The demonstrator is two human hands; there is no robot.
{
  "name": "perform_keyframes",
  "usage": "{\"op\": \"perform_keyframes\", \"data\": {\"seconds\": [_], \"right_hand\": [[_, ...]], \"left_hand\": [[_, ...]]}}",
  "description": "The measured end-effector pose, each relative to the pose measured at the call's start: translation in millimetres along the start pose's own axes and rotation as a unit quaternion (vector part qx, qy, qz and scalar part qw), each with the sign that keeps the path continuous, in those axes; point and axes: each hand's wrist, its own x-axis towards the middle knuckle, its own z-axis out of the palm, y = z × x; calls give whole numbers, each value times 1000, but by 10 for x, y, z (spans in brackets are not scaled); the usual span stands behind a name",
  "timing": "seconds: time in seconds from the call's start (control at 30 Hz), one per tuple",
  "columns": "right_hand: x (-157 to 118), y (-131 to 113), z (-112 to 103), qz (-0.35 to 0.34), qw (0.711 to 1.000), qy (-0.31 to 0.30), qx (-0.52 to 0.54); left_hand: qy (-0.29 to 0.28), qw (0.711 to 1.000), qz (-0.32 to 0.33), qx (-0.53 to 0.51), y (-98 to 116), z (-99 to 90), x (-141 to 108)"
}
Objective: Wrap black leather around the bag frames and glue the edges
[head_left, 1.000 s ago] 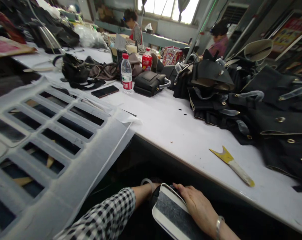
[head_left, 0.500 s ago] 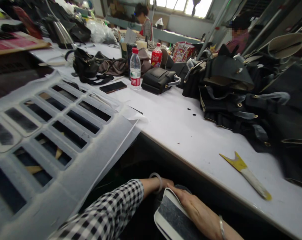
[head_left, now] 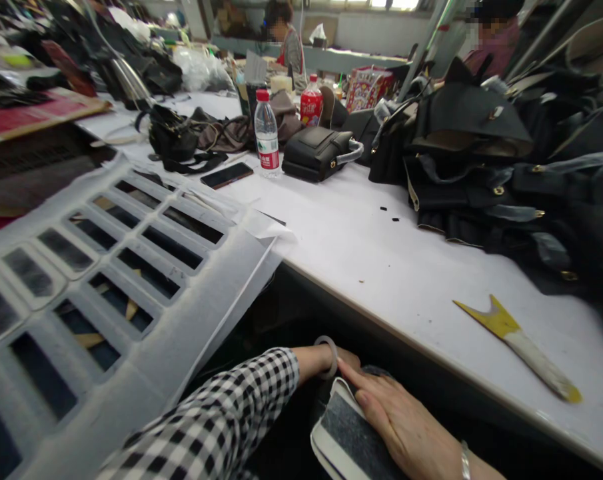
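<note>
Low in the middle, below the table edge, a dark grey panel with pale borders (head_left: pixel 348 427) stands tilted. My right hand (head_left: pixel 406 420) lies along its upper side, fingers stretched out and flat. My left hand (head_left: pixel 350 361) reaches in just beyond the panel; its fingers are hidden behind my right hand, so what it touches cannot be seen. Left of my arms is a whitish frame (head_left: pixel 151 353) with rows of long slots. A few of its slots hold similar dark panels with pale borders (head_left: pixel 34 272).
A white table (head_left: pixel 331 233) carries a yellow fork-ended tool (head_left: pixel 521 347), a phone (head_left: pixel 226 175), a water bottle (head_left: pixel 266 137) and a black handbag (head_left: pixel 321 153). Black bag pieces (head_left: pixel 481 193) are piled at the right. Two people sit farther back.
The view has shifted slightly, so the frame slots and the yellow tool appear farther right. My right hand has slid a little, its fingertips now near my left wrist.
</note>
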Motion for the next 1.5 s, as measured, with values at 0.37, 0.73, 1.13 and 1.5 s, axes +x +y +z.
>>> {"op": "perform_keyframes", "data": {"seconds": [0.37,0.73,1.13,1.5], "right_hand": [[-261,35,-55,33,997,14,68],[-905,361,-77,140,984,1,109],[-816,307,-73,112,992,25,57],[-636,293,-46,109,963,193,154]], "left_hand": [[-25,985,73,-154,393,-481,-1200],[-174,984,-14,-38,759,-738,-1284],[-127,977,48,166,990,-712,-1434],[22,967,115,227,1111,-501,-1477]]}}
